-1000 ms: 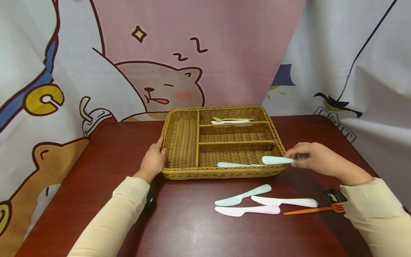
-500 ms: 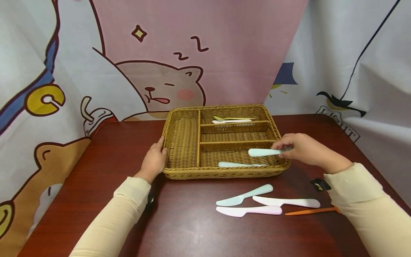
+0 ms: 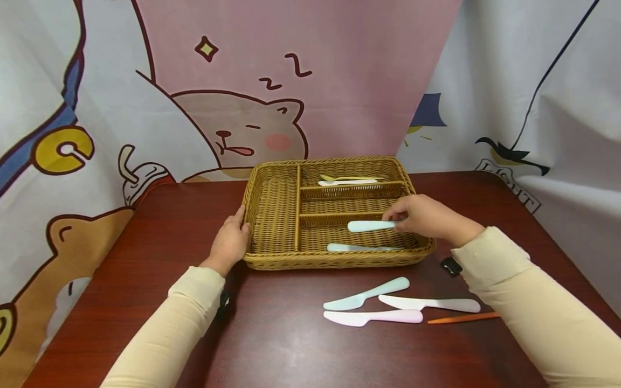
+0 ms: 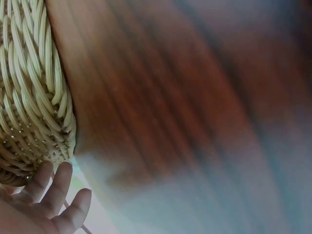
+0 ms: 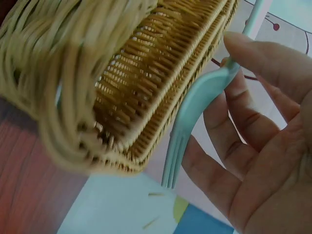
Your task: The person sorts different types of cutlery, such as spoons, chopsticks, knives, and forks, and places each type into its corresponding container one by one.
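Observation:
In the head view my right hand [image 3: 422,215] pinches a mint-green fork [image 3: 371,226] by its neck, above the front right compartment of a wicker basket [image 3: 330,261]. The right wrist view shows the fork's tines [image 5: 175,161] pointing down beside my fingers, near the basket's rim [image 5: 170,92]. Another pale green utensil [image 3: 356,248] lies in that front compartment; its far end is hard to make out. At the basket's left side rests my left hand [image 3: 230,242], and in the left wrist view its fingers [image 4: 56,190] lie loosely extended against the wicker.
On the table in front of the basket lie a green knife [image 3: 366,295], a pink knife [image 3: 373,317], a white knife [image 3: 432,304] and an orange fork [image 3: 463,318] partly hidden by my right sleeve. A yellow utensil [image 3: 349,178] and a white spoon [image 3: 346,183] lie in the back compartment.
My right hand has carried the mint-green fork leftward from the basket's right edge to over the front compartment. The left hand stays at the basket's left side.

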`<state>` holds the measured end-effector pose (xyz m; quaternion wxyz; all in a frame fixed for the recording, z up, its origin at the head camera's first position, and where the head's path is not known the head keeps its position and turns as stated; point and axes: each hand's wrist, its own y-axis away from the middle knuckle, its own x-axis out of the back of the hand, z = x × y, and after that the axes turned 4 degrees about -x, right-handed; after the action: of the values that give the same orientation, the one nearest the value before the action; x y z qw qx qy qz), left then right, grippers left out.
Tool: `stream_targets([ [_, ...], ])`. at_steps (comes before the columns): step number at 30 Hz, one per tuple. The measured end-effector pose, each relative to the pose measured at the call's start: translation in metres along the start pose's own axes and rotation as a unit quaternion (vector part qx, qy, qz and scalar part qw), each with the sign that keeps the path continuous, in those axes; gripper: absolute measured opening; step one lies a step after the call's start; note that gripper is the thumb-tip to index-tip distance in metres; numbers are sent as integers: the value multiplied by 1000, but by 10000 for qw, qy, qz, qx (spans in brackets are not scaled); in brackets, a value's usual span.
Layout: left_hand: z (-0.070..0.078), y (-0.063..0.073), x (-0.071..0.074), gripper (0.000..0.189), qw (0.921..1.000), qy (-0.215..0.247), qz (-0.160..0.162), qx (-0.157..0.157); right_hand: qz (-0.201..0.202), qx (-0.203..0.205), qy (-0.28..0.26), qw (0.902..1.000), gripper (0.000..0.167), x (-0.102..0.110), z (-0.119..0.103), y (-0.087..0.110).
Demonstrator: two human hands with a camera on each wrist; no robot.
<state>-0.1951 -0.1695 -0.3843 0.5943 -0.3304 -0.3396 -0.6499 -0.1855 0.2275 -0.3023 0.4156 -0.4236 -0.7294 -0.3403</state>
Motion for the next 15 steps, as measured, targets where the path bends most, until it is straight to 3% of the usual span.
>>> stream_targets([
  [15,-1,-1,0,56,9999,-37,12,-109,-387,38,-10,9992,27,-29,-12,-26],
])
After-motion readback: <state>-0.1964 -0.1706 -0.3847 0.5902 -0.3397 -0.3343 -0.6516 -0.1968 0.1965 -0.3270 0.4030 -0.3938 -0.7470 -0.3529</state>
